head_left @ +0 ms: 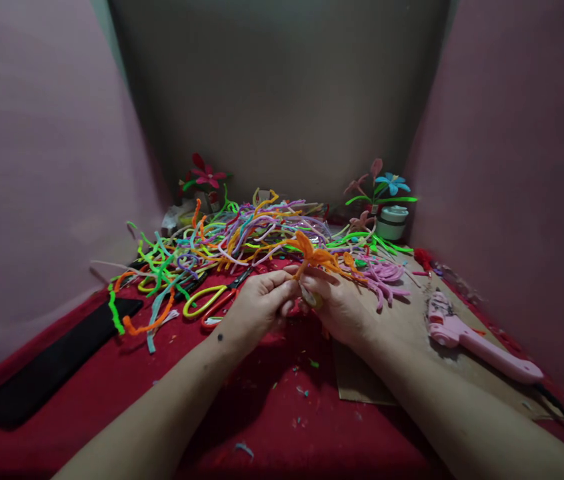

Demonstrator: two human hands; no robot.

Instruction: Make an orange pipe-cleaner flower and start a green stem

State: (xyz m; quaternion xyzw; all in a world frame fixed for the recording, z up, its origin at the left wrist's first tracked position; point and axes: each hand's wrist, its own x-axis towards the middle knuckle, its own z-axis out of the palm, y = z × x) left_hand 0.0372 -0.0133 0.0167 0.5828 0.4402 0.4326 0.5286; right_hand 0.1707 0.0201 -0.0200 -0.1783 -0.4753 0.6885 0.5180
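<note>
Shaping the orange piece (305, 245) at its base seems best done with one hand as the anchor: the left hand (263, 299) could keep its grip low while the right hand (346, 308) turns or presses, in small moves, so that the fuzzy loops are not crushed. Holding the join between the fingertips, not in the palm, would keep it in sight, and tension should stay even, since the strands probably bend easily and could kink. The piece is held up over the middle of the red surface (272, 413), above the far left part of the cardboard (362, 380), with the heap of strands (247, 233) behind it toward the far edge. Both forearms slant inward from the surface's near corners, and the hands meet almost touching. The left thumb and forefinger pinch the base; the right fingers curl inward below the loops, thumb toward the join, around something pale too small to make out. The scissors (224, 289) lie just left of the left hand, and the glue gun (485, 350) lies along the cardboard's right edge.
</note>
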